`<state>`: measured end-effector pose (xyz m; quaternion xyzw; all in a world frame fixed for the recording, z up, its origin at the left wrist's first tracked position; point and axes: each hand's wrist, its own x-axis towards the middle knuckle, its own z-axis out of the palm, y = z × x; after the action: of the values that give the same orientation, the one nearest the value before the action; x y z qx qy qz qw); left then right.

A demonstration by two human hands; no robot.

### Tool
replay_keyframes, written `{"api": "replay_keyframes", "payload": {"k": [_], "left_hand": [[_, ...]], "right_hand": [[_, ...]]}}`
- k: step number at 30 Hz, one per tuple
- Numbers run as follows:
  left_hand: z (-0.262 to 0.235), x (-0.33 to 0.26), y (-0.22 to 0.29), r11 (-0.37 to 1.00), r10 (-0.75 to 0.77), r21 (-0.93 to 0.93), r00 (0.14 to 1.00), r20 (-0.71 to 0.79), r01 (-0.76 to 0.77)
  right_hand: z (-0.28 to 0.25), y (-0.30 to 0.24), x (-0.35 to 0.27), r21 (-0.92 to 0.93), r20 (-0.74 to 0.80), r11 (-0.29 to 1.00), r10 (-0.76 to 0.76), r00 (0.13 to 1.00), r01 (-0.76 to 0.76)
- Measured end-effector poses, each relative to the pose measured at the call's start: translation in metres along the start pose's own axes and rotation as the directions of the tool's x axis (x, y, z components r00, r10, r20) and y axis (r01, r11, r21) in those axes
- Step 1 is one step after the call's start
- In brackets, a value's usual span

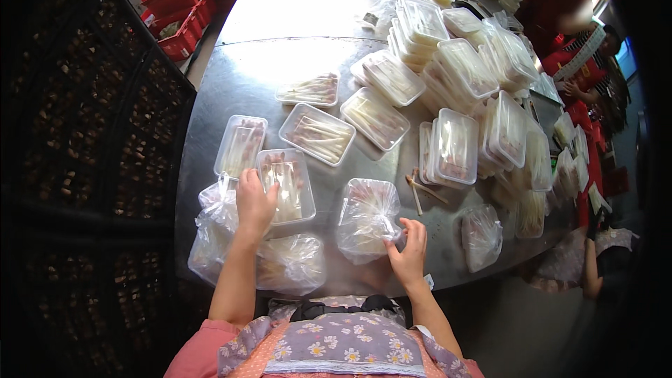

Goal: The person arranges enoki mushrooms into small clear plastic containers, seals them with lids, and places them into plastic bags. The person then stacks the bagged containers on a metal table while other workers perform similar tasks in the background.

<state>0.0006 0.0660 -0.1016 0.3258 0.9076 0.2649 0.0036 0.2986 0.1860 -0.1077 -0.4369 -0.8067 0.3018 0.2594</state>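
Apparent bagging step: on a grey metal table (pixel 234 73), the left hand (pixel 256 203), thumb spread wide, lies at the edge of a clear rectangular plastic tub (pixel 287 185) of pale stalks; the right hand (pixel 409 253), fingers parted, appears to touch a bunched transparent plastic bag (pixel 367 217). Lifting the tub would call for closing the left hand.

shiny metal desk (pixel 245 49): clear boxes (pixel 455 143) and loose stalks (pixel 418 201) beyond the right hand (pixel 411 250), bagged boxes (pixel 365 213) beside it and the left hand (pixel 255 204).

Cream brown-tipped stalks (pixel 323 137), silver-grey table (pixel 210 98), lavender daisy-print apron (pixel 343 339), red crates (pixel 183 33)
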Motion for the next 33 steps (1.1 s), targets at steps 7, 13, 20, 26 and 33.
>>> {"api": "replay_keyframes", "payload": {"k": [7, 13, 20, 26, 33], "left_hand": [[0.016, -0.056, 0.097, 0.745, 0.534, -0.506, 0.843, 0.061, -0.435], [0.015, -0.07, 0.124, 0.1, 0.482, -0.808, 0.682, 0.55, 0.58], [0.012, -0.075, 0.114, -0.392, 0.654, -0.346, 0.523, 0.546, 0.852], [0.001, -0.09, 0.101, 0.0, 0.474, -0.657, 0.579, 0.664, 0.754], [-0.045, -0.093, 0.045, 0.655, 0.245, -0.75, 0.913, 0.326, 0.092]], "right_hand": [[-0.002, -0.013, 0.028, 0.14, 0.098, 0.981, 0.119, 0.988, -0.132], [-0.017, -0.026, 0.021, 0.263, -0.086, 0.965, 0.008, 0.996, 0.015], [-0.043, -0.08, -0.008, 0.601, 0.259, 0.778, 0.029, 0.966, -0.184], [-0.043, -0.072, -0.021, 0.715, 0.172, 0.64, 0.229, 0.958, -0.282], [-0.097, -0.014, -0.041, -0.627, 0.401, 0.776, 0.245, 0.883, 0.069]]}}
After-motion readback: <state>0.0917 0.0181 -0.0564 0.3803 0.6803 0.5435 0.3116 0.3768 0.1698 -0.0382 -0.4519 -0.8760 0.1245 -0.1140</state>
